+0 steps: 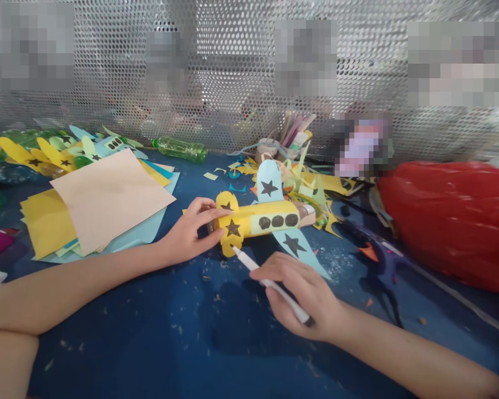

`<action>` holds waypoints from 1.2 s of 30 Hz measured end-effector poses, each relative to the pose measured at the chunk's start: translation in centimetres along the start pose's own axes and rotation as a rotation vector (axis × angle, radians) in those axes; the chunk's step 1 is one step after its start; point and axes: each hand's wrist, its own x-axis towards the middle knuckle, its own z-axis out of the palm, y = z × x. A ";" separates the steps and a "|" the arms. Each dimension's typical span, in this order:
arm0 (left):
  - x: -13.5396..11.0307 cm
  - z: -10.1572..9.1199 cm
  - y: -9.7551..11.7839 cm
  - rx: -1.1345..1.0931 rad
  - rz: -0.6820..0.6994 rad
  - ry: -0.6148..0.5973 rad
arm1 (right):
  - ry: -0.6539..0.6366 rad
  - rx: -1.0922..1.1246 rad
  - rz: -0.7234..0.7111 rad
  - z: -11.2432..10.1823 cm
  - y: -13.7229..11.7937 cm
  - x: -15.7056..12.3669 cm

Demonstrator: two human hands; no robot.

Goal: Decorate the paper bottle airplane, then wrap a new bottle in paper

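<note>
In the middle of the table lies a toy airplane (pixel 249 213), a plastic bottle wrapped in yellow paper with light blue wings. Black stars mark its wings and its yellow tail piece (pixel 228 250), and black ovals run along its side strip. My left hand (pixel 193 230) grips the airplane at the tail end, thumb and fingers on the yellow paper. My right hand (pixel 301 293) holds a white marker (pixel 249 266). The marker's dark tip is at the lower lobe of the tail piece; whether it touches I cannot tell.
Stacked paper sheets (pixel 112 205) lie to the left, with more paper-winged bottles (pixel 54 155) behind. A green bottle (pixel 181 149) and paper scraps (pixel 316 188) lie farther back. On the right are a glue gun (pixel 382 255) with its cord and a red plastic bag (pixel 449 221).
</note>
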 end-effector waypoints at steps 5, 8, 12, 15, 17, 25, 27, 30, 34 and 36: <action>0.3 0.0 -0.7 -0.083 -0.169 -0.006 | -0.063 -0.103 -0.105 0.3 0.0 0.1; 0.4 0.2 -1.0 -0.118 -0.215 0.027 | -0.061 -0.182 -0.095 0.4 0.1 0.0; 0.4 0.4 -1.0 -0.265 -0.274 0.028 | -0.093 -0.249 -0.087 0.4 0.2 -0.2; 0.4 0.4 -0.8 -0.367 -0.243 -0.011 | -0.112 -0.242 -0.124 0.2 0.1 -0.1; 0.4 0.2 -0.6 -0.346 -0.224 -0.033 | -0.118 -0.217 -0.174 0.2 0.0 0.0; 0.6 0.3 -0.3 -0.341 -0.235 -0.054 | -0.154 -0.211 -0.277 0.4 0.1 -0.2; 0.5 0.4 -0.3 -0.361 -0.238 -0.057 | -0.141 -0.214 -0.279 0.4 0.0 -0.3; 0.5 0.4 -0.3 -0.368 -0.224 -0.028 | -0.088 -0.253 -0.308 0.3 -0.2 -0.5; 0.7 0.2 -0.4 -0.417 -0.299 0.044 | 0.072 -0.316 -0.162 -0.3 -0.2 -0.3; 0.8 0.0 -0.8 -0.460 -0.409 0.108 | 0.234 -0.215 0.026 -0.9 0.6 -0.1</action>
